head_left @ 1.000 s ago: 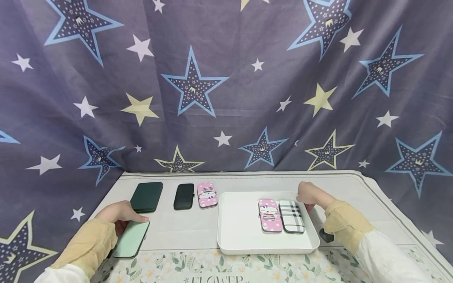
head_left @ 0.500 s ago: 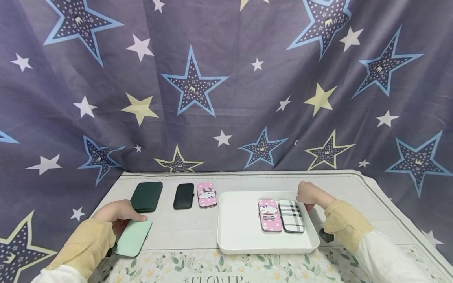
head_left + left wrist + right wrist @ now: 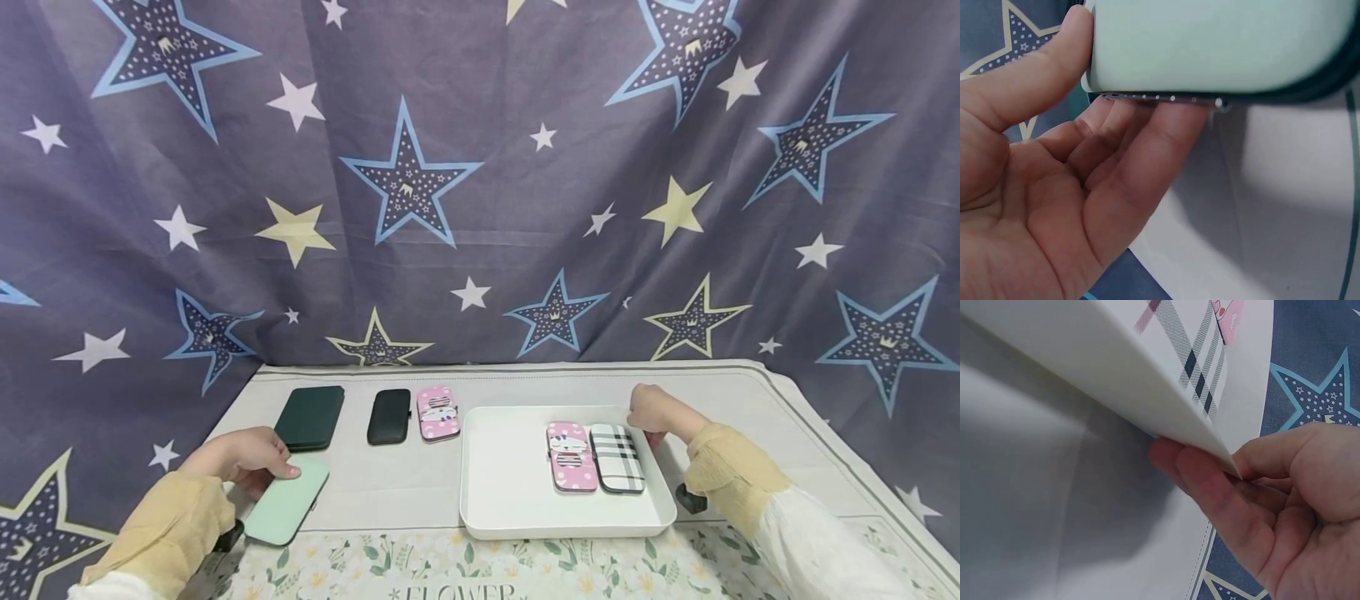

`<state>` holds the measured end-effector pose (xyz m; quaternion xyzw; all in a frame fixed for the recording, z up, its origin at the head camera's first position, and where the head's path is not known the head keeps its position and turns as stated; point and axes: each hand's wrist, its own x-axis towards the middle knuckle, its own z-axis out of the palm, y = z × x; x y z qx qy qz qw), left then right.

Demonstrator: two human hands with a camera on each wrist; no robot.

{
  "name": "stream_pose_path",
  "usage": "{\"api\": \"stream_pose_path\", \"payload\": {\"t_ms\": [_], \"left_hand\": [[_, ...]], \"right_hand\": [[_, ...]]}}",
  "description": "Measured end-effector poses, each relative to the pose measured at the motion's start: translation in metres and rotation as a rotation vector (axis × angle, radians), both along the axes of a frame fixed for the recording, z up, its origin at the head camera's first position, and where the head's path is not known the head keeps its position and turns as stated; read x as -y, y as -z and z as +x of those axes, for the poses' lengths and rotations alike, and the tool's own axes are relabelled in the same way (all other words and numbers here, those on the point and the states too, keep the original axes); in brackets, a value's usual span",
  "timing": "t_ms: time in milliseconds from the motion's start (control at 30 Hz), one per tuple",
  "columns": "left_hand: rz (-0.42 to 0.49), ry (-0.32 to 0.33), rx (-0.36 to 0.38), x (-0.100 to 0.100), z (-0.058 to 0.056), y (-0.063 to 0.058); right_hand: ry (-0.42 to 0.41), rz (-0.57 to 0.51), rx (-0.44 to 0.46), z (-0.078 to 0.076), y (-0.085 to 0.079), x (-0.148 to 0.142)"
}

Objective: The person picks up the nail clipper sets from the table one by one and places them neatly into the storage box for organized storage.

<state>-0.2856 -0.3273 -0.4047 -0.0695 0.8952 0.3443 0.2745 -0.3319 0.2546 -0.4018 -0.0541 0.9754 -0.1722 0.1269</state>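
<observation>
My left hand [image 3: 251, 458] pinches a mint green case [image 3: 288, 504] with rounded corners at the table's left. In the left wrist view the thumb is at the case's end and the fingers lie under its dark, clasped edge [image 3: 1166, 99]. At the right, my right hand [image 3: 656, 410] grips the far right corner of a white tray [image 3: 498, 517]. The right wrist view has the thumb and fingers on either side of the tray's wall [image 3: 1122, 381]. In the tray's right half lie a pink cat-print case [image 3: 574, 475] and a plaid case [image 3: 619, 462], side by side.
Behind the mint case lies a dark green case [image 3: 310, 417]. A black case [image 3: 388, 417] and another pink cat case [image 3: 438, 413] stand left of the tray. A flower-print mat [image 3: 360, 567] covers the front; a star-patterned curtain [image 3: 480, 208] hangs behind.
The mint green case has shifted slightly right and away from me, and its angle has changed a little. My left thumb has moved back toward its left edge. The right hand and tray look still.
</observation>
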Motion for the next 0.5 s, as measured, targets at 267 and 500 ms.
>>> {"api": "stream_pose_path", "payload": {"t_ms": [267,500], "left_hand": [[0.036,-0.006,0.010,0.0006,0.0020,-0.0005],[0.162,0.002,-0.014,-0.0030,-0.0013,-0.0076]], "right_hand": [[-0.004,-0.010,-0.002,0.0008,0.0001,0.0004],[0.012,-0.012,0.011,-0.0003,0.0014,0.0003]]}}
